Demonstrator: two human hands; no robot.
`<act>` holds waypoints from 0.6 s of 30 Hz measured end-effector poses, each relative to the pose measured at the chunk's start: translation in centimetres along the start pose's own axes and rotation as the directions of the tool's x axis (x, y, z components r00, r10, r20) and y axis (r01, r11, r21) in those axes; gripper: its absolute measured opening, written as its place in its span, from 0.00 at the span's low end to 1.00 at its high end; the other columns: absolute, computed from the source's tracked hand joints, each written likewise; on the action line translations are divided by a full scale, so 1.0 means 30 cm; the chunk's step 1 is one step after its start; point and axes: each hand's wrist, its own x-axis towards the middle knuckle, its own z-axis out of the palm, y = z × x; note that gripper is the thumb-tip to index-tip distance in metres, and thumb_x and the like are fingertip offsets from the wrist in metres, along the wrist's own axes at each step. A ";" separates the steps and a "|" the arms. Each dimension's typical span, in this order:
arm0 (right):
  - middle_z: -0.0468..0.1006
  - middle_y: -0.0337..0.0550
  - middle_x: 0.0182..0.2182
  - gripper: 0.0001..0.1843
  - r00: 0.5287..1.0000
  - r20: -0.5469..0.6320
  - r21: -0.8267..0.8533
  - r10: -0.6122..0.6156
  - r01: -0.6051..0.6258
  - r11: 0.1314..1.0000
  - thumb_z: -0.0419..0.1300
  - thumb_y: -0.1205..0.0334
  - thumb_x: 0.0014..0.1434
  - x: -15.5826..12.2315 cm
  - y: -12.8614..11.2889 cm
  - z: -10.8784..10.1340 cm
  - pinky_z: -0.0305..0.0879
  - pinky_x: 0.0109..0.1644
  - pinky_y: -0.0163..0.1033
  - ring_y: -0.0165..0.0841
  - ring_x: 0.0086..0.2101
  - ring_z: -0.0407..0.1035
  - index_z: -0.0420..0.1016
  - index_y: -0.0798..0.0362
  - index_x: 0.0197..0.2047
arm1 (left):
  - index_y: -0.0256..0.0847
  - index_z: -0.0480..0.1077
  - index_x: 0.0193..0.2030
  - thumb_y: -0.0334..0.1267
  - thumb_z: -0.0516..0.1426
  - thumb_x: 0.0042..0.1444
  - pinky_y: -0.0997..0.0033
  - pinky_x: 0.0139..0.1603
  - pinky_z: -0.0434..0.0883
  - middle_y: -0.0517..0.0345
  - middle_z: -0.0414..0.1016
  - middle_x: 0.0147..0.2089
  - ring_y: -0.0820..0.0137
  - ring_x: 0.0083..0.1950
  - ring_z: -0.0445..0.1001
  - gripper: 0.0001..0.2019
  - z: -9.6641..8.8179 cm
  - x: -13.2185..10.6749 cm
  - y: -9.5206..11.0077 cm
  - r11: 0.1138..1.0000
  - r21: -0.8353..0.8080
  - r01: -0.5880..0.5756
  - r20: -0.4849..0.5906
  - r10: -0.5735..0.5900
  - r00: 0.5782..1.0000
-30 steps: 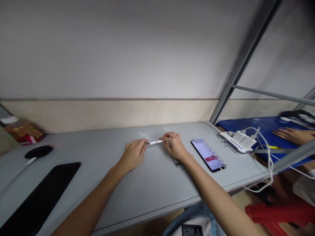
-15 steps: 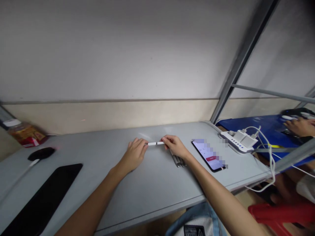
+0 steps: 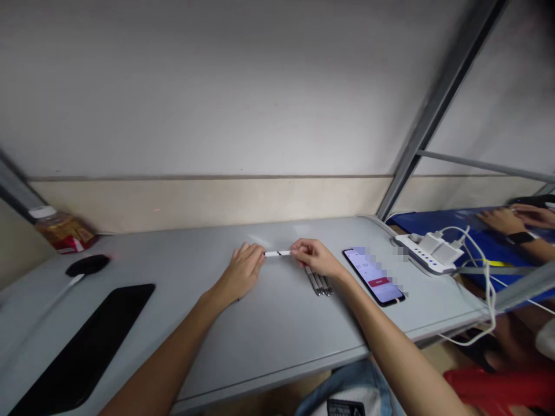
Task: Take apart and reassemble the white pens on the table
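Observation:
Between my two hands lies a slim white pen (image 3: 272, 254) with a dark band near its middle, level and just above or on the grey desk. My left hand (image 3: 245, 270) is closed around its left end, back of the hand up, the fingertips mostly hidden. The right end is pinched by the thumb and fingers of my right hand (image 3: 315, 256). Several grey pens (image 3: 319, 284) with metal tips lie side by side on the desk under my right wrist, their upper ends covered by that hand.
To the right are a lit phone (image 3: 373, 274) and a white power strip (image 3: 429, 254) with plugs and loose cables. At left lie a black pad (image 3: 87, 346), a dark round object (image 3: 87, 266) and a jar (image 3: 65, 231). A co-worker's hands (image 3: 505, 219) are over a blue table.
The view has turned slightly left, so things sit further right. My hands keep hold of the pen, and the gap between them looks much the same. The co-worker's hands have moved.

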 end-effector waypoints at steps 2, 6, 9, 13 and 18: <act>0.63 0.35 0.17 0.26 0.998 0.022 -0.044 0.064 -0.063 0.997 0.48 0.43 0.63 0.001 0.007 0.002 0.52 0.25 0.33 0.26 0.19 0.55 0.72 0.57 0.31 | 0.43 0.63 0.38 0.41 0.39 0.68 0.63 0.46 0.59 0.57 0.67 0.38 0.65 0.42 0.61 0.14 0.001 0.000 0.000 1.000 0.005 -0.001 0.011 0.001 1.000; 0.65 0.33 0.22 0.19 0.999 -0.020 -0.056 -0.033 0.031 0.998 0.61 0.48 0.55 0.001 0.009 0.007 0.53 0.26 0.31 0.25 0.22 0.57 0.72 0.55 0.42 | 0.43 0.62 0.38 0.41 0.39 0.67 0.62 0.45 0.59 0.57 0.67 0.38 0.65 0.42 0.61 0.14 0.004 0.002 -0.002 1.000 0.016 0.013 0.022 -0.014 1.000; 0.64 0.33 0.19 0.19 1.000 0.010 -0.084 0.006 -0.005 0.996 0.55 0.46 0.60 0.000 0.004 0.008 0.52 0.24 0.31 0.25 0.20 0.56 0.72 0.56 0.36 | 0.43 0.63 0.37 0.42 0.39 0.67 0.63 0.45 0.59 0.57 0.67 0.38 0.65 0.42 0.61 0.14 0.007 0.003 -0.003 1.000 0.008 0.010 0.026 -0.010 1.000; 0.65 0.34 0.20 0.20 0.999 -0.041 -0.112 -0.007 0.002 0.994 0.54 0.46 0.61 0.001 0.001 0.007 0.53 0.24 0.31 0.25 0.21 0.57 0.73 0.55 0.41 | 0.43 0.63 0.38 0.41 0.39 0.67 0.63 0.46 0.60 0.57 0.68 0.38 0.65 0.42 0.61 0.15 0.007 0.003 0.001 1.000 0.007 0.001 0.029 -0.001 1.000; 0.63 0.34 0.18 0.22 1.000 -0.014 -0.171 -0.016 0.013 0.985 0.52 0.47 0.62 0.003 0.012 0.004 0.53 0.26 0.32 0.25 0.20 0.56 0.72 0.56 0.29 | 0.43 0.63 0.38 0.41 0.40 0.67 0.63 0.45 0.59 0.58 0.68 0.37 0.65 0.41 0.62 0.14 0.009 0.003 0.001 1.000 0.005 -0.011 0.034 0.011 0.999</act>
